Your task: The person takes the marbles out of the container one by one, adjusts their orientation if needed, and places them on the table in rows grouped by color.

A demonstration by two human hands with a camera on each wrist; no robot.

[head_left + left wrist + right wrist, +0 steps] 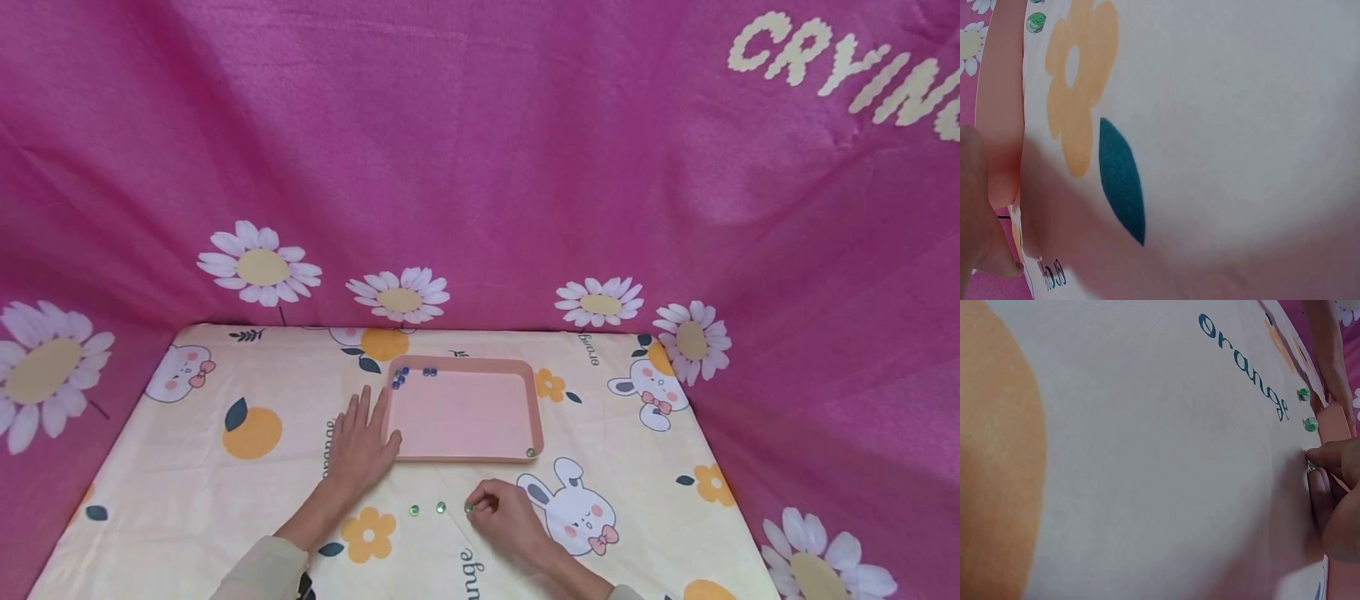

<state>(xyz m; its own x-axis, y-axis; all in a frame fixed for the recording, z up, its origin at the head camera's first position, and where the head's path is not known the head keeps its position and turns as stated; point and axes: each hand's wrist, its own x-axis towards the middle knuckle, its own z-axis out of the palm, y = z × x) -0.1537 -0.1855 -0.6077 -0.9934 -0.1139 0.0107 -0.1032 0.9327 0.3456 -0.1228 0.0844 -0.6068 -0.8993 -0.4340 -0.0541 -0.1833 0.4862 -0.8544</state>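
My right hand (508,517) pinches a green glass marble (469,507) between thumb and fingertips, low at the tablecloth in front of the pink tray (461,457). To its left, two more green marbles (441,507) lie spaced out in a row on the cloth. The right wrist view shows the held marble (1312,465) mostly covered by the fingertips. My left hand (362,442) has its fingers straight and rests against the tray's left side. Inside the tray, several blue marbles (406,370) sit in the far left corner area, and one green marble (531,452) is in the near right corner.
A cream tablecloth (637,508) printed with rabbits, oranges and flowers covers the table. Magenta curtain (480,167) with daisies hangs behind the table and along both sides.
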